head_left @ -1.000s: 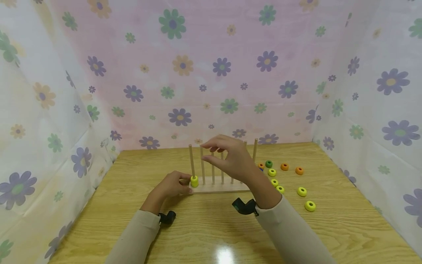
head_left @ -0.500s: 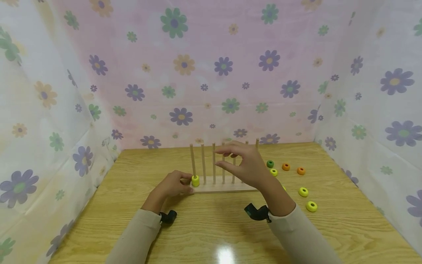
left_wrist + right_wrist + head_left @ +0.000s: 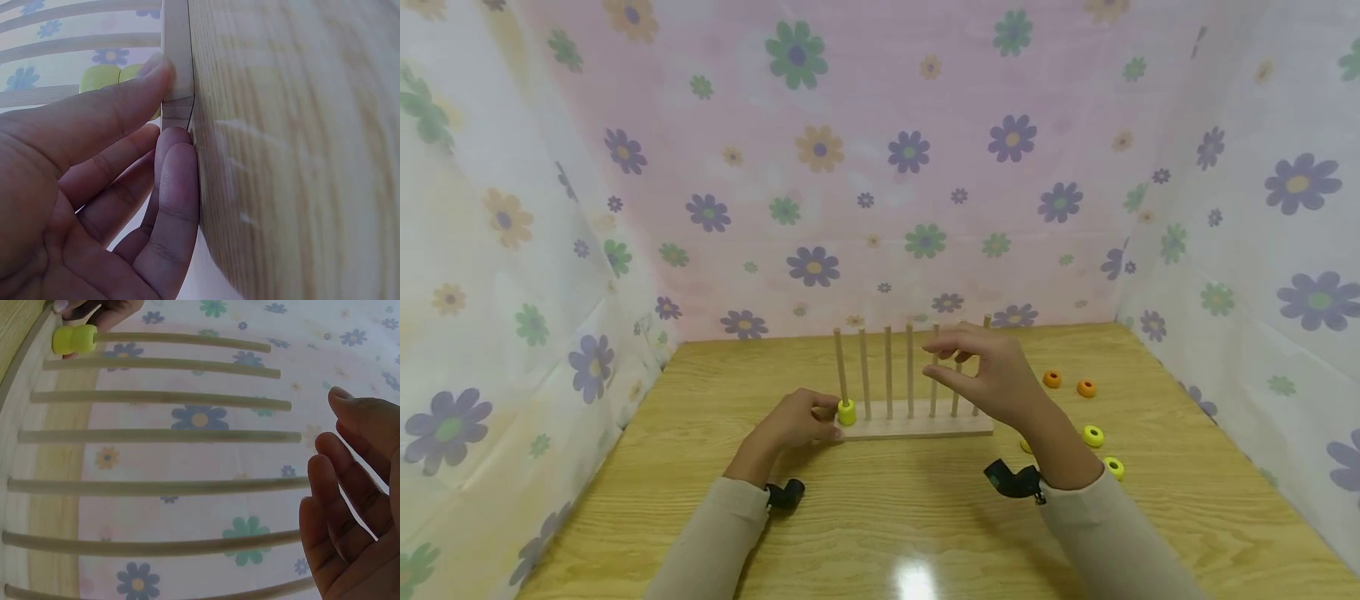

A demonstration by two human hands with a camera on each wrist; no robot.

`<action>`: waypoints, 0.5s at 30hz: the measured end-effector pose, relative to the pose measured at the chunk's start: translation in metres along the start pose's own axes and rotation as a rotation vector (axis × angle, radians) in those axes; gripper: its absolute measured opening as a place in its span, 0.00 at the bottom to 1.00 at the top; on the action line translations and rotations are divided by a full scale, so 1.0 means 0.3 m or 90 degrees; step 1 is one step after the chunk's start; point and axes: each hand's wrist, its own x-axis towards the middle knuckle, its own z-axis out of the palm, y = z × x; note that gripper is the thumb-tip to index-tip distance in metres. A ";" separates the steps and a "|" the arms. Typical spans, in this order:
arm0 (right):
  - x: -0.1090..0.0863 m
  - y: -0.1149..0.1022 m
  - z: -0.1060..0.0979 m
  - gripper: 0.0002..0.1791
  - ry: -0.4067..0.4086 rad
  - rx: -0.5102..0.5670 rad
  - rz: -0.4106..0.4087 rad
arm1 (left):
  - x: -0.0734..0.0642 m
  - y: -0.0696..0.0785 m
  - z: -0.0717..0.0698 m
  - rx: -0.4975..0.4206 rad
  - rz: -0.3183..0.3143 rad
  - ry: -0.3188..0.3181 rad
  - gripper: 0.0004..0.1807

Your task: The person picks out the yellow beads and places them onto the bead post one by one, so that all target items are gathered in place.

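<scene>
A wooden peg rack (image 3: 917,429) with a row of several upright pegs stands on the table. On its leftmost peg sit two stacked yellow rings (image 3: 74,339), low against the base. My left hand (image 3: 792,419) holds the left end of that base, thumb on one side and fingertips at the end and underside, as the left wrist view shows. My right hand (image 3: 992,377) hovers in front of the pegs on the right, fingers loosely bent, thumb apart, nothing between them. It covers parts of the rightmost pegs.
Right of the rack lie loose rings: two orange ones, including an orange ring (image 3: 1052,379), and yellow ones, including a yellow ring (image 3: 1093,436). My right forearm partly hides some. A flowered cloth (image 3: 865,233) encloses the table (image 3: 850,533) at the back and sides.
My right hand has moved rightward along the pegs, from near the second peg to the right-hand ones, and now hides the green ring. The left hand stays on the rack.
</scene>
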 end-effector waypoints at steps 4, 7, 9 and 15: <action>-0.025 0.040 -0.030 0.17 0.018 -0.008 0.001 | 0.000 0.004 -0.003 -0.002 -0.001 0.000 0.32; -0.039 0.059 -0.053 0.16 0.026 -0.008 0.007 | -0.002 0.011 -0.006 0.003 -0.004 0.002 0.32; -0.047 0.066 -0.066 0.16 0.024 -0.011 0.019 | -0.004 0.013 -0.006 0.005 -0.004 0.002 0.31; -0.068 0.094 -0.099 0.10 0.015 -0.029 0.069 | -0.005 0.005 0.002 -0.004 -0.001 -0.002 0.30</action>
